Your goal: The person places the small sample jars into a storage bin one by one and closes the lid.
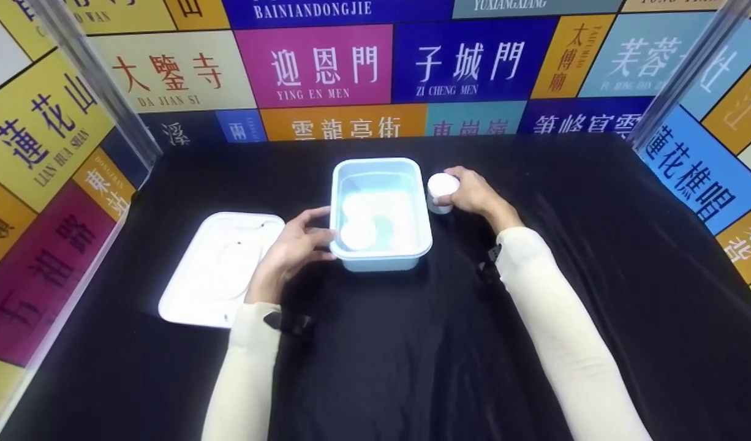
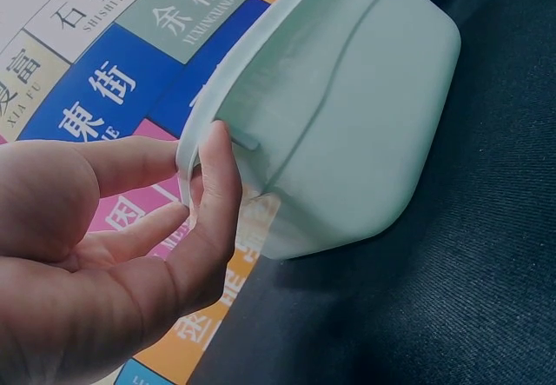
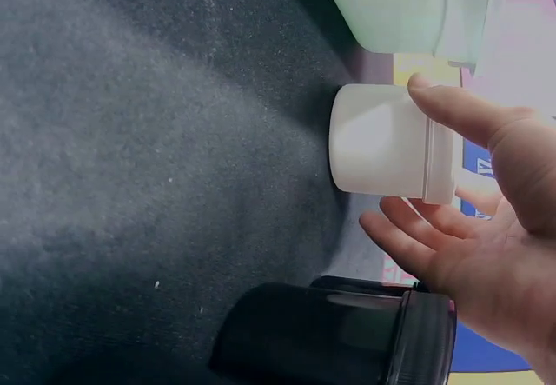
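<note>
A pale blue-green plastic tub (image 1: 384,263) stands on the black cloth. My left hand (image 1: 296,245) pinches its left rim, with the thumb and fingertips on either side of the edge in the left wrist view. Inside lies a white round object (image 1: 357,234); the tub's other contents are washed out by glare. Just right of the tub, a small white lidded jar (image 3: 382,139) stands upright on the cloth. My right hand (image 1: 473,193) holds the jar near its lid, thumb on one side and fingers on the other.
A white rectangular lid (image 1: 213,269) lies flat to the left, partly behind my left hand. In the right wrist view, a black jar with a ridged cap (image 3: 330,333) stands beside the white jar. Printed panels (image 1: 314,67) with Chinese place names wall in the back and sides.
</note>
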### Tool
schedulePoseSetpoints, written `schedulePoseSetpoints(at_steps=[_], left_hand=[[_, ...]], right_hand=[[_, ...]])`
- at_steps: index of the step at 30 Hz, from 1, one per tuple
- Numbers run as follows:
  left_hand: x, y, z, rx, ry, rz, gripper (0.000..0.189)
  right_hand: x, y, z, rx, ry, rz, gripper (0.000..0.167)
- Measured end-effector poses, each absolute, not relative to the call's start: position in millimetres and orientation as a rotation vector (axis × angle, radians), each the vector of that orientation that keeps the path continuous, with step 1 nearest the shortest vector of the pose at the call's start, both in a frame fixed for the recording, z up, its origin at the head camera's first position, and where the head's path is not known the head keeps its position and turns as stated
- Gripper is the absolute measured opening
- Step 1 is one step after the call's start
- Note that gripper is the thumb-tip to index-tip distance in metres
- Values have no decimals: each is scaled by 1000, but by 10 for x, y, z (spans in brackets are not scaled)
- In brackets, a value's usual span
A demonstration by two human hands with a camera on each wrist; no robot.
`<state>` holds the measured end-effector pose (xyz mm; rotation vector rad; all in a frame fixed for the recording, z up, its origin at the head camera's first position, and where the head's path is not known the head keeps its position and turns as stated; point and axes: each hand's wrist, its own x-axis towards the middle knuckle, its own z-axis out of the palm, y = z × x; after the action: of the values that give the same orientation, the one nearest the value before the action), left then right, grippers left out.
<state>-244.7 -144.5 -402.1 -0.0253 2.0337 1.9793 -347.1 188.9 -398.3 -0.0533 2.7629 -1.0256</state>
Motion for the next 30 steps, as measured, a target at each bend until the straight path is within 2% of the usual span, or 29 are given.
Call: schedulePoseSetpoints(at_steps=[12, 21, 30], left_hand=[[-2457, -1436, -4021, -27, 2053, 1960, 59], [-2461, -1442, -4036, -25, 2045, 1968, 59], [-2468, -1450, -4046, -34, 2047, 1973, 59]], right_hand=[[-3472, 1906, -3764, -87, 2827, -1042, 78], [-3430, 1844, -3503, -117, 2848, -1054, 66], [-3453, 1732, -3276, -231, 2913, -994, 65]])
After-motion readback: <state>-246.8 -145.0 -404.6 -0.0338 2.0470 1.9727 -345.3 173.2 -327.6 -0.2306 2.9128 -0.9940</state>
